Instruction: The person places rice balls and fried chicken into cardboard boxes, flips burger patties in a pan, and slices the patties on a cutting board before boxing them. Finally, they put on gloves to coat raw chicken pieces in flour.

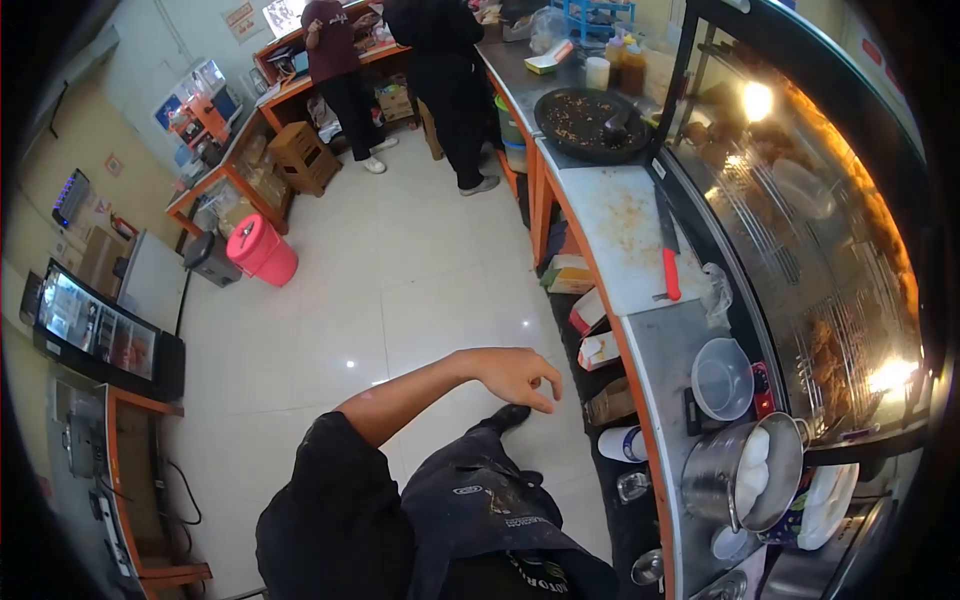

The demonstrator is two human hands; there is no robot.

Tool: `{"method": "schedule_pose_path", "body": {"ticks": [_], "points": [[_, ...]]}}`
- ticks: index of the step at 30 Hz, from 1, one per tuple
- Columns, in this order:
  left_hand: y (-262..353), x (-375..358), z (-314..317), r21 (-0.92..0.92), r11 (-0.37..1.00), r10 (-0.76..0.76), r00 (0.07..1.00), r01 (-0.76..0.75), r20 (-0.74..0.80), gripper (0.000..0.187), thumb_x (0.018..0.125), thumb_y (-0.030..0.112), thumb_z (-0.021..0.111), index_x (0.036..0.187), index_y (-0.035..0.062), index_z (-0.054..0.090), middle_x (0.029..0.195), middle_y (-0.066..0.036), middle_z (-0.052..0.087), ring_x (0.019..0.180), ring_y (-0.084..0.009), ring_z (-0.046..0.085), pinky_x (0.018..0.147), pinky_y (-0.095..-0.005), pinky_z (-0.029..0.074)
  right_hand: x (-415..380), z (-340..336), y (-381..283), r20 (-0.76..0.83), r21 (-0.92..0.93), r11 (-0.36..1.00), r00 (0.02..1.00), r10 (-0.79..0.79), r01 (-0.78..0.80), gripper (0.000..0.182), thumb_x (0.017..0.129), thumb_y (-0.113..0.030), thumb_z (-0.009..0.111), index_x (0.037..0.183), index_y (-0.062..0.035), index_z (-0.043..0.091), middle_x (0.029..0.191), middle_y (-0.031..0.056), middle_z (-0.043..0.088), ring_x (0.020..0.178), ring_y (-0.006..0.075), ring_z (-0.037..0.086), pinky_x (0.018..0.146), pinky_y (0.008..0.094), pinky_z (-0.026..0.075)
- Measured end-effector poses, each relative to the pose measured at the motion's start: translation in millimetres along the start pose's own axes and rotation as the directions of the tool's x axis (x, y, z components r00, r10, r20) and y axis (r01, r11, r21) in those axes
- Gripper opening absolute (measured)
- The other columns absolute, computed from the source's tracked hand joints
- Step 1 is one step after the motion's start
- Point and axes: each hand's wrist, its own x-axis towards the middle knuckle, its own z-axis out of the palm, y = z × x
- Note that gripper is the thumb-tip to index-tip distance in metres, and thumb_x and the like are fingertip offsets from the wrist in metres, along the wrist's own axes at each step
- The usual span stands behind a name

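Note:
My left hand (512, 377) hangs in the air in front of my dark apron (480, 520), its fingers loosely bent and apart, with nothing visible in it. It is nearest to the orange-edged counter on the right, without touching it. My right hand is out of the picture. On that counter a knife with a red handle (671, 274) lies on a white cutting board (622, 215). Closer to me are a clear plastic bowl (722, 378) and a steel pot (712, 480) with white, rounded pieces in it.
A lit glass display case (800, 230) lines the right side. Behind the board sits a dark round pan (590, 125). Two people stand at the far end. A pink bucket (262, 250) is on the tiled floor (340, 320), and boxes and cups fill the shelf under the counter.

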Motion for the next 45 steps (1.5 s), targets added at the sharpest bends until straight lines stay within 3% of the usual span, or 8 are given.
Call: {"method": "schedule_pose_path", "body": {"ticks": [12,16,22,30,35,36,42,45], "points": [[-173,-11,-8,-0.663,0.736,-0.456,0.823,0.135,-0.338,0.036,0.089,0.024,0.063,0.119,0.0046,0.057,0.079,-0.007,0.064,0.062,-0.0112,0.054,0.060,-0.0254,0.046,-68,104,-162,0.192,0.526,0.844,0.951,-0.243,0.110,0.025,0.093,-0.023,0.055,0.090,-0.0013,0.067,0.089,0.0113,0.066,0.083,0.0204,0.062,0.078,0.0323,0.049],[-232,23,53,0.030,0.995,0.101,0.860,-0.099,-0.500,0.071,0.091,0.032,0.058,0.146,0.0012,0.025,0.137,-0.021,0.041,0.125,-0.0316,0.040,0.106,-0.0433,0.029,-139,268,-297,0.823,0.553,0.262,0.470,-0.318,-0.791,0.049,0.098,-0.047,0.035,0.123,-0.0092,0.052,0.120,0.0090,0.055,0.110,0.0242,0.052,0.096,0.0405,0.041],[-332,22,-37,0.215,0.930,0.367,0.766,-0.297,-0.527,0.083,0.093,0.065,0.027,0.146,0.0009,0.026,0.151,-0.019,0.025,0.141,-0.0421,0.017,0.113,-0.0545,0.008,-115,289,-479,0.877,0.205,-0.180,0.262,-0.402,-0.962,0.091,0.087,-0.077,0.018,0.151,-0.0126,0.014,0.156,0.0054,0.016,0.143,0.0236,0.018,0.115,0.0415,0.016],[-344,73,-85,-0.981,0.062,-0.243,0.956,0.186,0.166,0.084,0.089,0.068,0.033,0.149,0.0101,0.022,0.152,-0.014,0.027,0.137,-0.0343,0.029,0.111,-0.0506,0.019,-100,348,-491,0.081,0.843,0.440,0.735,-0.673,0.310,0.077,0.089,-0.054,0.052,0.145,-0.0047,0.032,0.155,0.0193,0.016,0.145,0.0289,0.009,0.115,0.0413,0.011],[-249,75,-119,-0.910,0.254,0.109,0.925,0.328,0.364,0.075,0.093,0.061,0.037,0.148,0.0122,0.024,0.152,-0.011,0.030,0.132,-0.0286,0.040,0.107,-0.0446,0.030,-63,473,-236,0.619,0.139,0.971,0.782,0.067,-0.193,0.056,0.093,-0.046,0.042,0.133,-0.0063,0.050,0.135,0.0191,0.048,0.124,0.0333,0.045,0.102,0.0406,0.039],[-239,78,-131,-0.873,0.395,0.163,0.913,0.287,0.374,0.074,0.093,0.060,0.038,0.148,0.0120,0.024,0.152,-0.010,0.030,0.131,-0.0283,0.041,0.106,-0.0436,0.033,-49,463,-230,0.880,-0.125,0.810,0.313,0.357,-0.573,0.062,0.095,-0.052,0.035,0.134,-0.0069,0.049,0.137,0.0186,0.045,0.125,0.0320,0.044,0.103,0.0394,0.038],[-284,145,-94,0.430,0.677,0.546,0.799,-0.598,0.252,0.071,0.089,0.043,0.051,0.146,0.0074,0.028,0.154,-0.016,0.020,0.139,-0.0368,0.026,0.105,-0.0597,0.026,-73,419,-318,0.716,0.674,-0.150,0.690,-0.109,-0.723,0.065,0.094,-0.060,0.030,0.141,-0.0152,0.039,0.144,0.0124,0.041,0.135,0.0355,0.031,0.112,0.0490,0.023],[-325,186,-120,0.027,0.640,0.698,0.595,-0.768,0.399,0.072,0.083,0.034,0.053,0.145,0.0070,0.031,0.153,-0.020,0.020,0.141,-0.0419,0.016,0.106,-0.0664,0.015,-56,424,-437,0.571,0.385,-0.908,0.815,0.097,-0.162,0.069,0.093,-0.063,0.030,0.144,-0.0165,0.034,0.144,0.0120,0.041,0.135,0.0344,0.032,0.112,0.0487,0.024]]}}
